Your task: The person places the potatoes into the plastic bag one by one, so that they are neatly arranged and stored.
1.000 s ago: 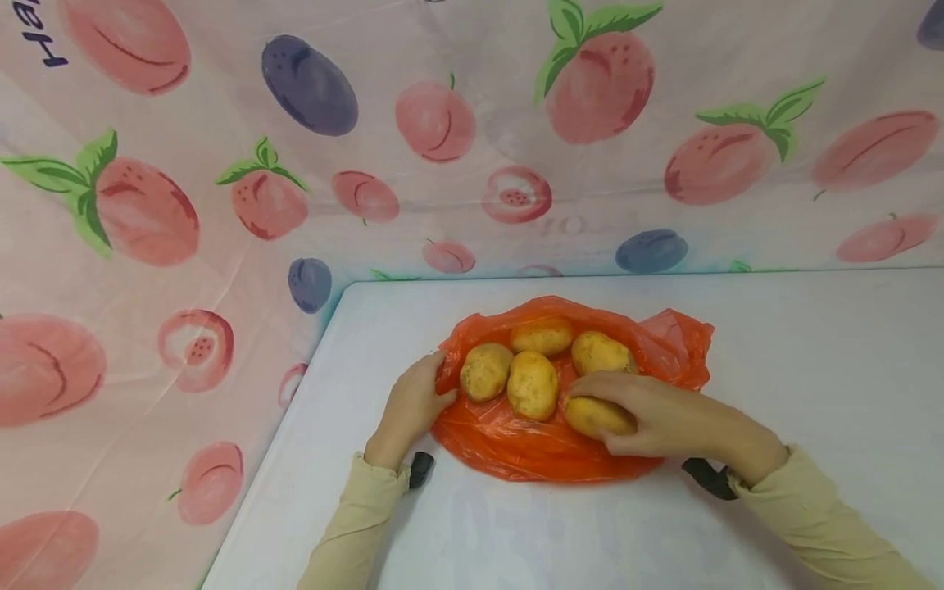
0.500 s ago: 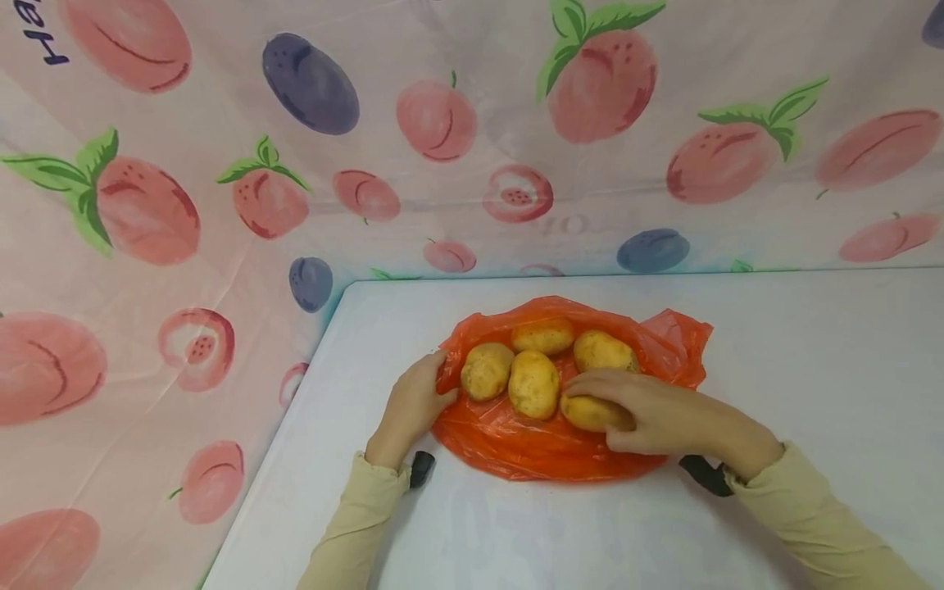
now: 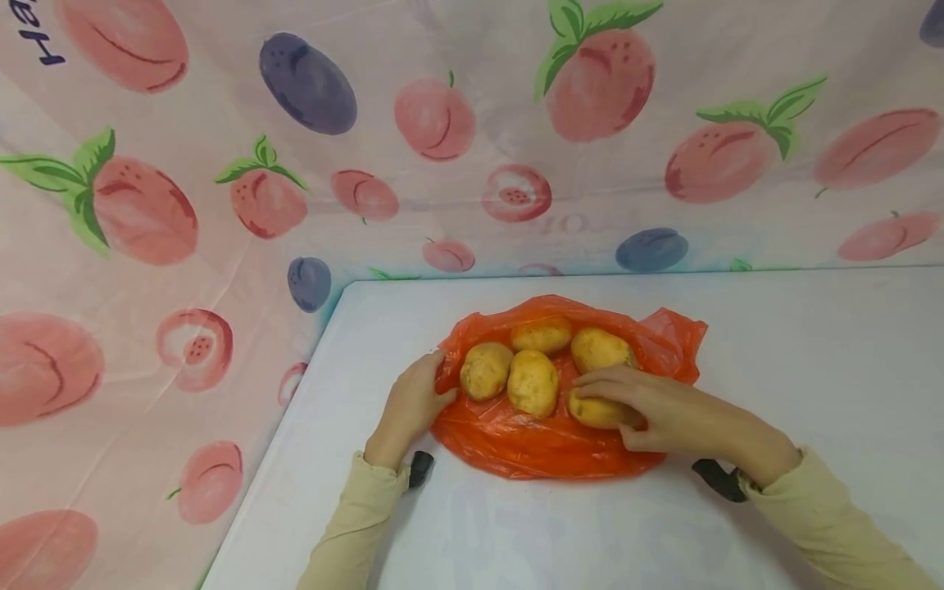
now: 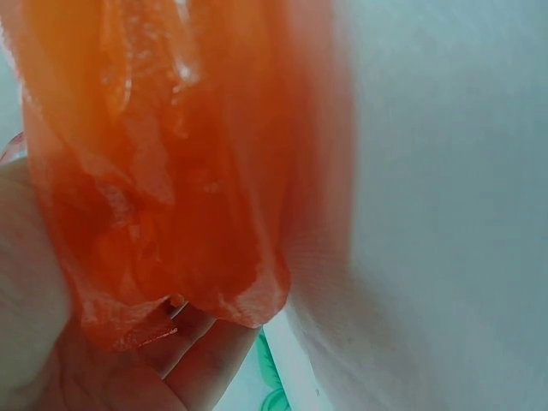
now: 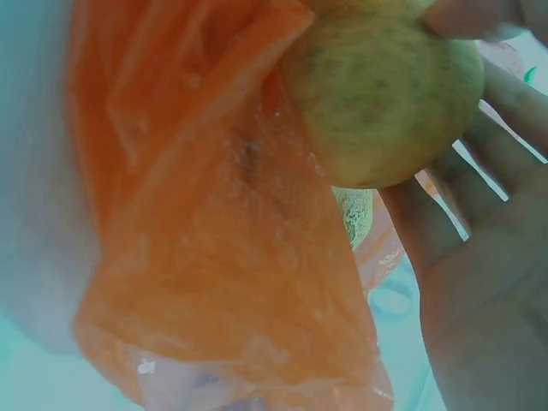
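Observation:
Several yellow-brown potatoes lie on a spread orange-red plastic bag (image 3: 516, 451) in the head view. My right hand (image 3: 678, 410) grips the front right potato (image 3: 596, 411), fingers over its top and thumb at its near side. The right wrist view shows the end of this potato (image 5: 385, 94) between thumb and fingers, with bag film beside it. At the bag's left end, my left hand (image 3: 409, 401) holds the edge between thumb and fingers. Bag folds (image 4: 188, 231) lie across my left palm in the left wrist view and hide part of the fingers.
To the left of the held potato are two potatoes, one front (image 3: 533, 383) and one far left (image 3: 485, 371). Two others lie behind, a back one (image 3: 542, 335) and a back right one (image 3: 601, 349). The white table (image 3: 811, 369) meets a fruit-print cloth (image 3: 457, 205) behind and at left.
My right hand and its potato shift slightly left, then back to the right. The bag's right corner has drawn in a little to the left. My left hand stays in place.

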Motion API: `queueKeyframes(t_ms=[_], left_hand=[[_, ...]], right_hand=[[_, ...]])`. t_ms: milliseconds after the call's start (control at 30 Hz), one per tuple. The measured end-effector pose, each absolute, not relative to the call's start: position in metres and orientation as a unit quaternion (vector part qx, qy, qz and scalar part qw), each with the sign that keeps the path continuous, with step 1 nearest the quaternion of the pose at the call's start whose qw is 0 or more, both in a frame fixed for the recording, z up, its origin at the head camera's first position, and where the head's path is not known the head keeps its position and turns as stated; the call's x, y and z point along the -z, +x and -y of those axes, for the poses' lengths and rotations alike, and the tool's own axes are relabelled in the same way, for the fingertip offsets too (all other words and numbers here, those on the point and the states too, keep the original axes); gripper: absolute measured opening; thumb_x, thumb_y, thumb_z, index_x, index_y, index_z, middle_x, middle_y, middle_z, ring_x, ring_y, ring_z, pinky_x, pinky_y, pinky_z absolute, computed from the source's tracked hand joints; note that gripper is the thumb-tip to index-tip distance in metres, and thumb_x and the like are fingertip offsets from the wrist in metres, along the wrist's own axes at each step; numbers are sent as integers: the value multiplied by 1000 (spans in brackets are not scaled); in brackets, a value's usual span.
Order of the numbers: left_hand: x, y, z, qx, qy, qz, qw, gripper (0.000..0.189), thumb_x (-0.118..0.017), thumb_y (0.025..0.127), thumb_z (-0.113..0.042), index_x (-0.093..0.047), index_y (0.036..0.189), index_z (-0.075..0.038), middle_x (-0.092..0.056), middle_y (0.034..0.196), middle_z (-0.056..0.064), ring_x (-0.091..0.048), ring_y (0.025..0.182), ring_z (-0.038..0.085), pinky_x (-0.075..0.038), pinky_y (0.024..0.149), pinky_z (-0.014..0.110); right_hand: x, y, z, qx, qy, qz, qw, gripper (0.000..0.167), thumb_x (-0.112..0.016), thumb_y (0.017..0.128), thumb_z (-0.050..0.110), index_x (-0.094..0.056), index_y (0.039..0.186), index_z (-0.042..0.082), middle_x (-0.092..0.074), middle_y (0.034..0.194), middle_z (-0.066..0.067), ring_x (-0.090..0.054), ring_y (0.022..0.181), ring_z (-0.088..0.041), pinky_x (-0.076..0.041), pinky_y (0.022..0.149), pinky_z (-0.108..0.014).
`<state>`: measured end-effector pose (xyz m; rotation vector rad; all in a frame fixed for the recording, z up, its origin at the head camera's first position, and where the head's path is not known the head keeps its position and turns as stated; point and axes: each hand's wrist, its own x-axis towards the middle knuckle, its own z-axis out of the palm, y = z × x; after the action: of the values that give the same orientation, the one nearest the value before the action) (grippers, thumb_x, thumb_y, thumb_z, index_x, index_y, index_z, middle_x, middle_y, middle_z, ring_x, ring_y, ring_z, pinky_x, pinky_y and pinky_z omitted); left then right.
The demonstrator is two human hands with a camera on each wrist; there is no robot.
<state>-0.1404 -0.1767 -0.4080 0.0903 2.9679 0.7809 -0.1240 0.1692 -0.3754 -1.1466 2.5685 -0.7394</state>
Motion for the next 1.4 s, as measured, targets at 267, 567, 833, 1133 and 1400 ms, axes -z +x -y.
queueKeyframes(t_ms=[267, 567, 833, 1133, 1400], left_hand=[[408, -141, 174, -252, 30, -966, 40, 65, -76, 88, -15, -47, 146, -6, -58, 139, 12, -55, 127, 31, -44, 109, 49], [408, -143, 174, -261, 28, -964, 39, 65, -74, 90, -20, -46, 147, -7, -57, 141, 11, -54, 126, 30, -44, 109, 49], [398, -141, 175, -258, 24, -966, 19, 62, -72, 92, -26, -46, 146, -10, -59, 131, 8, -57, 116, 27, -49, 104, 48], [378, -138, 176, -229, 35, -972, -29, 58, -73, 91, -27, -51, 142, -9, -54, 138, 12, -51, 125, 31, -49, 103, 51], [365, -128, 164, -244, 102, -959, -101, 55, -74, 90, -25, -55, 139, -8, -52, 140, 12, -47, 129, 30, -48, 105, 50]], right_hand=[[380, -122, -174, 248, -405, -876, 82, 60, -69, 82, 2, -57, 138, 19, -51, 145, 2, -48, 132, -21, -49, 103, -48], [380, -122, -179, 235, -406, -882, 53, 54, -74, 84, 11, -58, 135, 18, -51, 142, 3, -51, 125, -17, -54, 98, -42], [380, -122, -181, 230, -395, -889, 20, 53, -76, 85, 18, -59, 135, 15, -55, 140, 0, -52, 126, -18, -53, 98, -43], [368, -121, -184, 223, -351, -909, 8, 60, -74, 89, 22, -51, 142, 8, -53, 141, -7, -51, 127, -25, -50, 102, -49], [357, -117, -186, 193, -331, -921, -75, 69, -77, 87, 30, -47, 143, 3, -50, 140, -15, -54, 123, -31, -54, 94, -53]])
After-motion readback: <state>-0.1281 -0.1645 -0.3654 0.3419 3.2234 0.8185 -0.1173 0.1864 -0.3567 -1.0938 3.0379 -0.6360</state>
